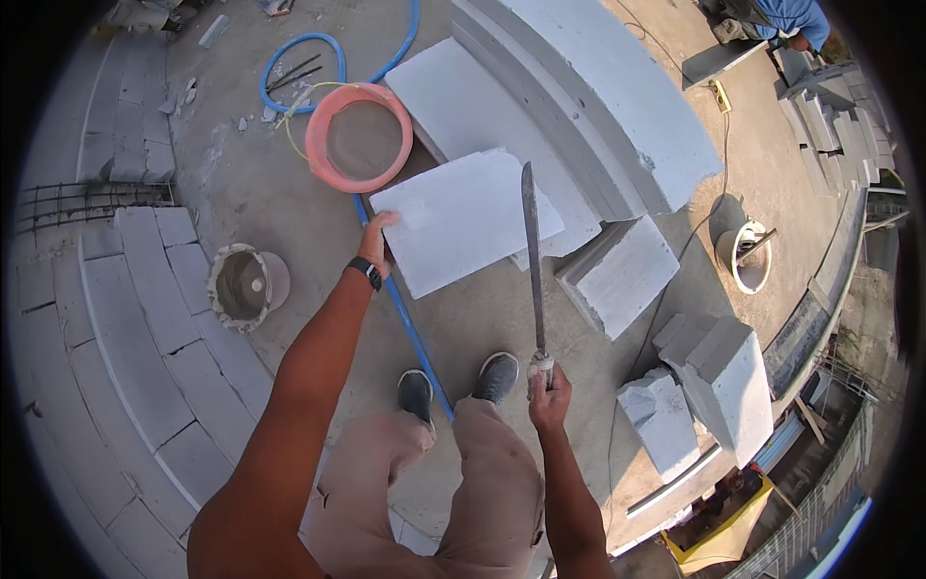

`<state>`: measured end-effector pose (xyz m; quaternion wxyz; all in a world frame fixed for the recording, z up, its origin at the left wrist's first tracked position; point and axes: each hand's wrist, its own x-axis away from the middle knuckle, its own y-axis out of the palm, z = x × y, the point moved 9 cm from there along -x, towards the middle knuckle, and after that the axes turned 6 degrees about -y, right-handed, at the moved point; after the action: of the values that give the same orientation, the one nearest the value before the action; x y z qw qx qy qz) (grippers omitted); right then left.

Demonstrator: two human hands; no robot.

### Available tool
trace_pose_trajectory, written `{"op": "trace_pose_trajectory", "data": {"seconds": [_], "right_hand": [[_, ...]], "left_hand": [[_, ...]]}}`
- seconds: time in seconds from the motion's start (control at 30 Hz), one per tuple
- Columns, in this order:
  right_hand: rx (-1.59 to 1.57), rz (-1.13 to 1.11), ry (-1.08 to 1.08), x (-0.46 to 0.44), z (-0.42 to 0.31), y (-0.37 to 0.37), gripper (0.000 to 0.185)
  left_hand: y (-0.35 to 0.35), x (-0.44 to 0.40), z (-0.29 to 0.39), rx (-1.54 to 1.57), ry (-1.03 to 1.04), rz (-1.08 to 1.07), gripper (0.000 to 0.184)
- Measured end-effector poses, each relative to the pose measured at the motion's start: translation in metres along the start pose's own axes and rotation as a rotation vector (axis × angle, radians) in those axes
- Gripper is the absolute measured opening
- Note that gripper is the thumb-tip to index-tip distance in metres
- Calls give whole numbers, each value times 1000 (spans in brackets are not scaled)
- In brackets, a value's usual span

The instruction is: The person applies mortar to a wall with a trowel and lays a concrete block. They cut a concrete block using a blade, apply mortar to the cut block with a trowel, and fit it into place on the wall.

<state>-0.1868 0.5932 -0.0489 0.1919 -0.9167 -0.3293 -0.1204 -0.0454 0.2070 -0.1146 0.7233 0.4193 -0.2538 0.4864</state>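
My left hand point(376, 243), with a dark watch at the wrist, grips the left edge of a pale lightweight concrete block point(458, 220), thumb on its top face. My right hand point(549, 398) is closed round the light, worn handle of a machete point(534, 265). Its long blade points up and away from me, passing in front of the block's right end; whether it touches the block I cannot tell. Just beyond my left hand stands a round pink-red tub point(322, 159) with grey contents. A blue hose point(409, 323) runs beneath my left wrist and between my feet.
Large stacked blocks point(598, 87) rise beyond the held block. More blocks point(627, 275) stand to the right. A mortar-caked bucket point(275, 280) sits left, near a block wall point(145, 328). Another white bucket point(762, 275) and a cable lie right. A person in blue point(796, 19) works at the far right.
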Motion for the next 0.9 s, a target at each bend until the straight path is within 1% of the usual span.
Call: {"op": "trace_pose_trajectory", "data": {"seconds": [0.03, 0.07, 0.1, 0.13, 0.17, 0.27, 0.3, 0.33, 0.37, 0.4, 0.47, 0.5, 0.57, 0.6, 0.63, 0.7, 0.73, 0.8, 0.83, 0.9], "right_hand": [[-73, -39, -40, -22, -8, 17, 18], [-64, -49, -50, -42, -13, 26, 18], [-22, -110, -71, -62, -20, 38, 19], [19, -169, -103, -79, -29, 48, 21], [31, -173, -135, -91, -37, 51, 21], [52, -137, -168, -109, -61, 57, 32], [59, -131, -199, -115, -59, 60, 32], [140, -104, -250, -119, -58, 61, 34], [219, -74, -289, -120, -54, 63, 35], [219, -69, -304, -122, -50, 66, 35], [483, -11, -520, -123, -61, 76, 35], [476, -7, -545, -124, -63, 79, 35], [509, 11, -458, -122, -59, 79, 41], [504, 5, -469, -119, -58, 79, 41], [528, -1, -452, -121, -57, 79, 42], [539, 4, -444, -120, -61, 80, 43], [537, -5, -440, -118, -62, 81, 44], [526, -12, -435, -115, -64, 85, 44], [525, -26, -432, -114, -63, 86, 45], [539, -50, -448, -122, -62, 85, 46]], "left_hand": [[-6, -19, 4, 17, 16, -1, 41], [-20, -43, 1, -2, 12, -14, 41], [-27, -57, -1, -18, 11, -30, 42], [-24, -60, 3, 2, 30, -39, 42], [-19, -62, 4, -13, 27, -51, 43], [-19, -74, -1, 11, 40, -115, 46], [-19, -81, -3, 35, 41, -150, 47], [-14, -81, 2, 43, 67, -169, 47], [-13, -78, 2, 71, 73, -163, 47], [-14, -78, -1, 96, 75, -153, 47], [-12, -81, 3, 80, 97, -159, 47], [-13, -84, 6, 66, 108, -155, 46], [-21, -103, 4, 44, 133, -174, 49], [-25, -106, 0, 12, 126, -188, 53], [-24, -97, -3, 12, 144, -190, 53], [-23, -68, -12, 35, 295, -178, 60], [-22, -59, -19, 28, 307, -183, 60], [-25, -47, -27, -176, 345, -133, 73], [-25, -45, -29, -176, 345, -131, 73], [-18, -43, -24, -280, 446, -118, 86]]}}
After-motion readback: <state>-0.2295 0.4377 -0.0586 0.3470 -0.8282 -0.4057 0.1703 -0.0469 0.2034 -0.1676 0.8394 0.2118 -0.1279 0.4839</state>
